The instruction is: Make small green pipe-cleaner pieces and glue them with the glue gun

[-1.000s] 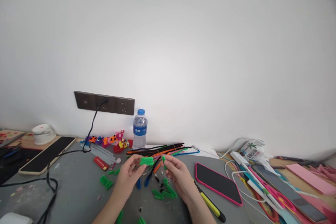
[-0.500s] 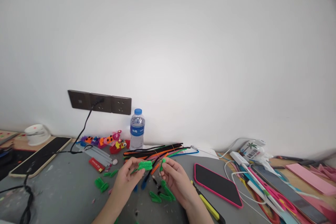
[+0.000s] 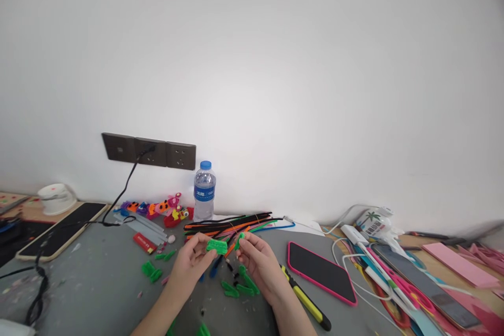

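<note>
Pinched in my left hand (image 3: 193, 260) is a flat bundle of green pipe cleaner (image 3: 217, 246), its fuzzy rows side by side. My right hand (image 3: 255, 262) grips a smaller green pipe-cleaner piece (image 3: 239, 241) between thumb and forefinger. The two pieces are a short gap apart. On the grey mat below my right hand lie bent green pipe-cleaner pieces (image 3: 246, 283), and another green piece (image 3: 151, 271) rests left of my left hand. Behind both hands is a pile of long black, orange and green pipe cleaners (image 3: 228, 226).
A water bottle (image 3: 205, 194) stands against the wall beside small colourful figures (image 3: 165, 207). Glue sticks (image 3: 147, 229) and a red lighter (image 3: 144, 243) lie at left. To the right are a yellow-black cutter (image 3: 307, 302), a pink-cased phone (image 3: 321, 273), white cables and pink scissors (image 3: 421, 298).
My right hand has moved slightly left, bringing its green piece closer to the one in my left hand. The view has shifted a little.
</note>
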Available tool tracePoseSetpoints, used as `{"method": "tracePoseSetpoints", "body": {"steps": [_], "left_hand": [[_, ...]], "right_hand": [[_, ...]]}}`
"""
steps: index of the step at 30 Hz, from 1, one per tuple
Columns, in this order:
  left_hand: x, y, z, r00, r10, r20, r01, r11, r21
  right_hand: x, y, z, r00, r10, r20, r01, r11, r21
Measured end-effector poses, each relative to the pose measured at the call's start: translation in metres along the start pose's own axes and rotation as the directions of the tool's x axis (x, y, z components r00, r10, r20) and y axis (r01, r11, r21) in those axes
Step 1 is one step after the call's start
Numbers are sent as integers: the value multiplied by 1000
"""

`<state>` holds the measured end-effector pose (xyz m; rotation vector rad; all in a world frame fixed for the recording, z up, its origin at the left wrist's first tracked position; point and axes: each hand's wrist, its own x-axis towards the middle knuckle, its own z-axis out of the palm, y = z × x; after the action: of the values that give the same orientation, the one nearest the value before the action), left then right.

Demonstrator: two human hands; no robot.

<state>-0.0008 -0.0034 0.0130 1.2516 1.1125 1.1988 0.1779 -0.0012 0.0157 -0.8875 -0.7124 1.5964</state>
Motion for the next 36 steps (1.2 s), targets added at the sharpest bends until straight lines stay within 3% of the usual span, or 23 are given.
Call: {"method": "tracePoseSetpoints", "body": {"steps": [4,14,19,24,36], "left_hand": [[0,-1,-1,997,-7,77,8,1000,-11],[0,2,-6,996,18,89,-26,996,87],[2,1,-7,998,-16,57,11,996,87],[3,2,-7,999,-35,20,32,994,101],[2,0,-6,999,-9,38,6,996,91]], "right_hand": [[-2,-1,2,999,-23,22,25,996,-83],[-1,2,-1,993,-58,101,74,983,-170],[-3,0,1,994,-89,58,99,972,-211],[-4,-3,6,993,-109,44,114,983,-146],[-7,-7,9,989,-150,-5,148,981,-126]]}}
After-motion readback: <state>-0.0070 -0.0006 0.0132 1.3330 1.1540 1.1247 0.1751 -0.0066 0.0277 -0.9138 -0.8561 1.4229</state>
